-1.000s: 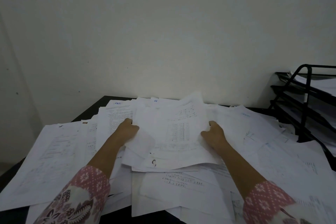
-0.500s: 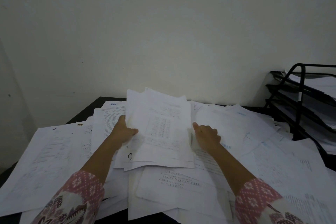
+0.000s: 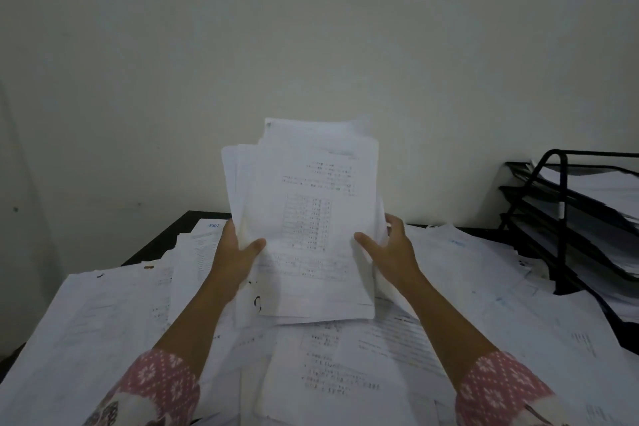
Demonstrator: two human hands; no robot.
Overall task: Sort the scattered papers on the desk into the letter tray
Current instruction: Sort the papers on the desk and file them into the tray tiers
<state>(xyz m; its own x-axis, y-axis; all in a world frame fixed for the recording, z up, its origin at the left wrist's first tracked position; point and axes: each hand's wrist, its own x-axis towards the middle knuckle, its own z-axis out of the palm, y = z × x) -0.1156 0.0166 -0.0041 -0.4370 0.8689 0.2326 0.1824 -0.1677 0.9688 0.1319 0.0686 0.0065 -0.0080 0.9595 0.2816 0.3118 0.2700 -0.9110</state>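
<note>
A stack of printed white papers point(image 3: 304, 211) stands nearly upright above the middle of the desk, a table of figures on its front sheet. My left hand point(image 3: 235, 252) grips its left edge, thumb across the front. My right hand point(image 3: 390, 249) grips the right edge the same way, fingers behind the sheets. Many more loose papers point(image 3: 345, 367) lie scattered and overlapping below the stack. The black wire letter tray point(image 3: 560, 218) stands at the right edge of the desk, its tiers holding sheets.
The dark desk point(image 3: 162, 239) shows only at its far left corner; paper covers the rest. A plain pale wall point(image 3: 311, 45) rises directly behind. Sheets point(image 3: 86, 322) overhang the desk's left side.
Both hands gathered the spread sheets into one stack and lifted it from lying on the pile to nearly upright. The view tilted upward with it.
</note>
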